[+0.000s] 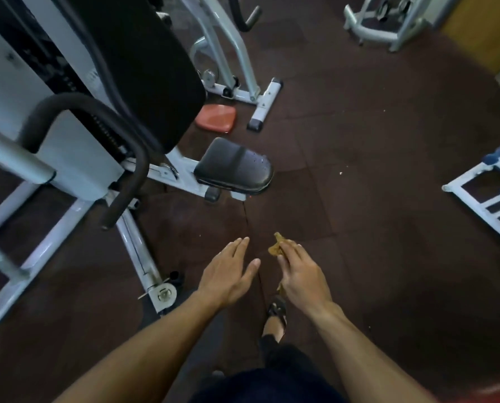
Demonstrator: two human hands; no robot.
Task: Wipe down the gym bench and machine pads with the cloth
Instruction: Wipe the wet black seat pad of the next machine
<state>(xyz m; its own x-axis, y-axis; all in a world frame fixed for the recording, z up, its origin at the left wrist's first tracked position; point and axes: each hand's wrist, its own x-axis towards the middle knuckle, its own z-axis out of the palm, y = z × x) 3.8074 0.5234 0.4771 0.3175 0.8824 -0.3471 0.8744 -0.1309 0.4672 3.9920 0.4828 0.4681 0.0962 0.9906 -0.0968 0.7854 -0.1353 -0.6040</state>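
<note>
Right hand (301, 274) grips the bunched cloth (277, 247) low centre; left hand (228, 271) is flat, fingers spread, empty. Seat pad (234, 167) sits mid-frame, back pad (144, 68) upper left, both untouched. Risk: balled cloth covers little area, likely missing strips.

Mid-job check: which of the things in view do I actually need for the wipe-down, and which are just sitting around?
For the job:
- yellow cloth, bunched in the right hand
- black seat pad
- long black back pad
- left hand, open and free

Just lying about:
- orange pad on the floor
- white rack with blue dumbbells
- white frame, far right
</note>
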